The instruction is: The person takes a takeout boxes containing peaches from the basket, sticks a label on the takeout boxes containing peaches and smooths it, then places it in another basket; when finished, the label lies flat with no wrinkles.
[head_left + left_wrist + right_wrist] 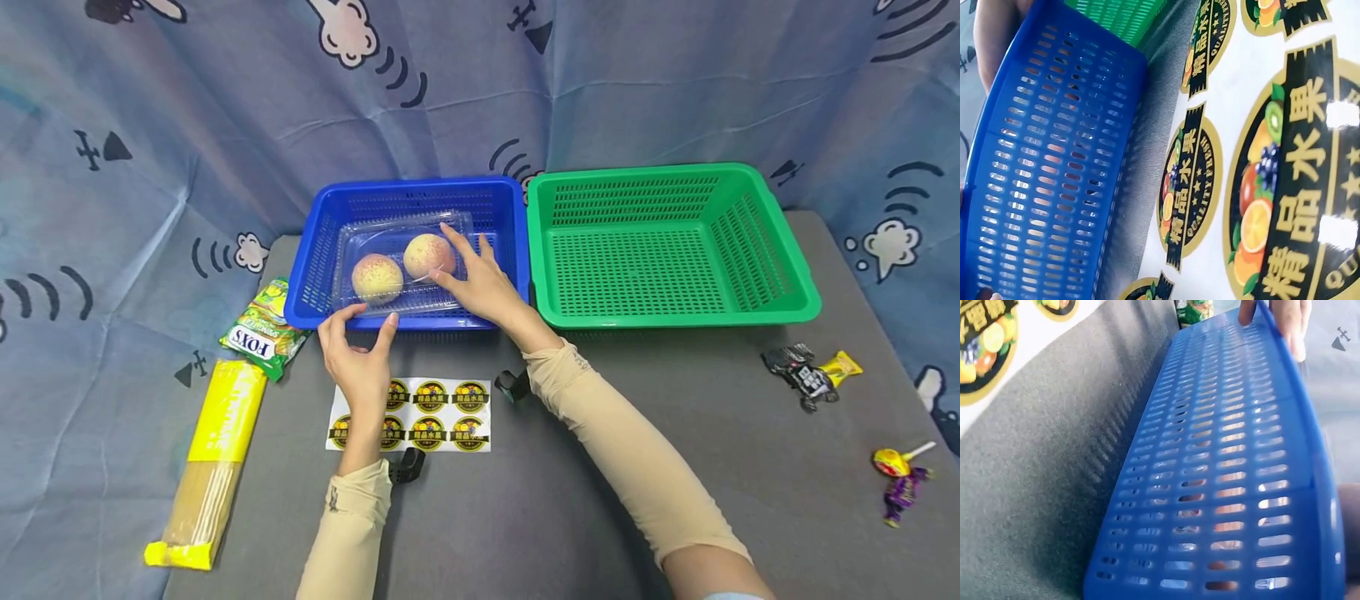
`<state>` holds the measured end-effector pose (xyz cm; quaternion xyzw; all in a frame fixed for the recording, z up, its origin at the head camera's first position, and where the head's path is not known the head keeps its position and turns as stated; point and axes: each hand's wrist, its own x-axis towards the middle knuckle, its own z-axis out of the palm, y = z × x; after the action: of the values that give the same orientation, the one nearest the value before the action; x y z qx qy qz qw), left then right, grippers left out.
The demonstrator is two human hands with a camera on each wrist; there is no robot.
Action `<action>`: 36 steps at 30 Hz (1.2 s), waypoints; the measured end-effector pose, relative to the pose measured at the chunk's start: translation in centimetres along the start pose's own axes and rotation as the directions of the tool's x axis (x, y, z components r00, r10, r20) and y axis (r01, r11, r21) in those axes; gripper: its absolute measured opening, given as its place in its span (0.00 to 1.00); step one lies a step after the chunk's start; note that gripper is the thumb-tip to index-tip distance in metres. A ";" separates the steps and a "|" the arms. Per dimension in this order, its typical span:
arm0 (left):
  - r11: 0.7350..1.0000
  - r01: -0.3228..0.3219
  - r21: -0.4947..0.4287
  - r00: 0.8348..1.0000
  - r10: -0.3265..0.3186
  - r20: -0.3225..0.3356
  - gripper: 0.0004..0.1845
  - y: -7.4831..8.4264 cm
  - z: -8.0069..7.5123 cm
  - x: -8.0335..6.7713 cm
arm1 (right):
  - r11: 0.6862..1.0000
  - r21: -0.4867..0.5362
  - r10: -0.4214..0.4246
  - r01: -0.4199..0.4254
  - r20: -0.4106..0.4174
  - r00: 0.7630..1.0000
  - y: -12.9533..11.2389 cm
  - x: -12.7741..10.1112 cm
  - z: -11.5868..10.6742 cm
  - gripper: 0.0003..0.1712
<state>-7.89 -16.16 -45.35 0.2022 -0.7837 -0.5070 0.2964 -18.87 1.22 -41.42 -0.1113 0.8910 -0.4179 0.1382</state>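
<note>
Two peaches, a left one [377,279] and a right one [428,252], lie in a clear plastic box [369,236]. That box sits inside the blue basket [311,250]. Over the box's right end reaches my right hand [486,286], its fingers spread around the right peach's side. At the basket's front rim is my left hand [357,358], thumb and fingers apart, fingertips right by the box's near edge. In the right wrist view, left-hand fingers [1288,325] reach over the rim. Basket slats partly hide the box in both wrist views.
A green basket [810,292] stands right of the blue one. Below the left hand lies a sticker sheet [429,410]. A green FOX'S bag [258,333] and yellow noodle pack [217,450] lie left; wrapped candies [806,375] and a lollipop [892,462] right.
</note>
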 end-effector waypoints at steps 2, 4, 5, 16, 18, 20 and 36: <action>1.000 0.002 0.009 1.000 -0.002 -0.003 0.23 -0.1 0.0 0.0 | 1.000 0.008 0.007 -0.007 0.009 1.000 0.1 0.4 0.0 0.43; 1.000 0.000 0.011 1.000 0.001 -0.006 0.23 -0.2 0.1 0.0 | 1.000 0.016 0.015 -0.015 0.017 1.000 0.1 0.6 0.1 0.42; 1.000 -0.003 0.010 1.000 0.003 -0.008 0.22 -0.2 0.1 0.0 | 1.000 0.017 0.019 -0.019 0.021 1.000 0.1 0.7 0.1 0.42; 0.999 -0.038 -0.023 0.999 0.038 -0.016 0.18 -0.7 0.2 -0.1 | 0.997 0.046 0.054 -0.056 0.058 0.997 0.1 0.9 -0.1 0.44; 0.999 -0.038 -0.025 0.999 0.038 -0.016 0.19 -0.8 0.2 -0.1 | 0.998 0.039 0.041 -0.043 0.051 0.998 0.1 0.9 0.0 0.43; 0.999 -0.038 -0.021 0.999 0.038 -0.017 0.19 -0.8 0.2 -0.1 | 0.999 0.038 0.021 -0.023 0.042 0.999 0.2 1.1 0.0 0.42; 0.999 -0.049 -0.009 0.999 0.049 -0.013 0.18 -0.9 0.1 0.0 | 0.994 0.082 -0.070 0.072 -0.027 0.997 0.2 0.8 -0.4 0.37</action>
<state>-7.94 -16.41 -46.20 0.1847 -0.7841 -0.5020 0.3146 -19.72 1.39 -41.50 -0.1322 0.8700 -0.4603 0.1171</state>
